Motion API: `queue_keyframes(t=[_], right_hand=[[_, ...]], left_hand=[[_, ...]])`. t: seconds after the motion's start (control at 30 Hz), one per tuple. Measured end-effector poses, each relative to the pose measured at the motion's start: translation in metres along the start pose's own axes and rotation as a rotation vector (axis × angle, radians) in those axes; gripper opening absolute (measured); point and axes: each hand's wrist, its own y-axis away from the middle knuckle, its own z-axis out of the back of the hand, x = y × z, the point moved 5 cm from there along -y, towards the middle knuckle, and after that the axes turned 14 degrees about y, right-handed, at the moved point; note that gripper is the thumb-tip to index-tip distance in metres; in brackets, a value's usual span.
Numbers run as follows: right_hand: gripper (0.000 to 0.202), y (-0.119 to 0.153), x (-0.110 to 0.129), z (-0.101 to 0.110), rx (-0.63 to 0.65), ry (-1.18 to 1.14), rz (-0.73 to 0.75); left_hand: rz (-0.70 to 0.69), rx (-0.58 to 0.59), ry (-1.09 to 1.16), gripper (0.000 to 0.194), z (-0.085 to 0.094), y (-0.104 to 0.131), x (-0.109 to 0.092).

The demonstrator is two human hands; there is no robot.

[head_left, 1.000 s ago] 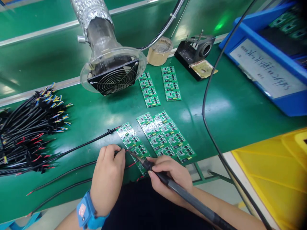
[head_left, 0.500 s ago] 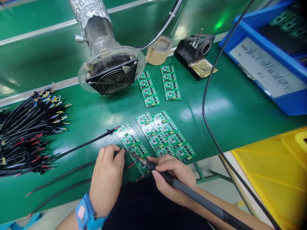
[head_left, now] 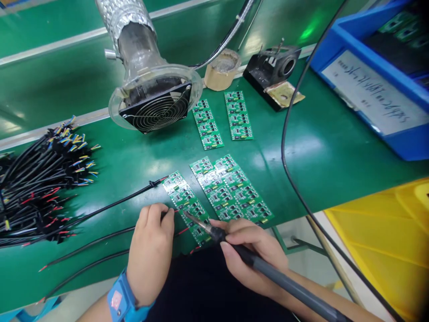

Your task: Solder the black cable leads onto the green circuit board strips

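My left hand (head_left: pixel 152 246) pinches a black cable (head_left: pixel 90 241) close to its red wire end, at the left edge of a green circuit board strip (head_left: pixel 181 190). My right hand (head_left: pixel 254 255) grips a soldering iron (head_left: pixel 284 277) like a pen. Its metal tip points at the same strip, just right of the red wire; whether it touches the board I cannot tell. Another black cable (head_left: pixel 134 195) meets the strip's upper left corner. A third cable (head_left: pixel 97 264) runs under my left wrist toward the strip. More circuit boards (head_left: pixel 231 188) lie right beside it.
A fume extractor (head_left: pixel 157 103) hangs over the bench. Bundled cables (head_left: pixel 43 174) lie at left. Two board strips (head_left: pixel 238 115), a round tan container (head_left: pixel 221 71) and an iron stand (head_left: pixel 271 71) are farther back. A blue bin (head_left: pixel 375 89) and a yellow bin (head_left: pixel 385 237) stand right; the iron's cord (head_left: pixel 284 152) crosses there.
My right hand and the soldering iron have shifted slightly right, drawing the tip away from the red wire end. My left hand has hardly moved.
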Motion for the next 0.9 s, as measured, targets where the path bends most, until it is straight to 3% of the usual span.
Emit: queue_keyframes(t=[0.23,0.57,0.9], right_hand=[[0.027,0.004,-0.004,-0.008,0.061,0.096,-0.003],[0.028,0.005,-0.001,-0.011,0.046,0.148,0.088],[0.025,0.008,-0.007,-0.006,0.065,0.075,-0.03]], left_hand=[[-0.016,-0.004,-0.014,0.019,0.001,0.0,-0.004],[0.018,0.016,0.013,0.018,0.0,0.001,-0.002],[0.015,0.006,-0.002,0.017,0.002,0.001,-0.002]])
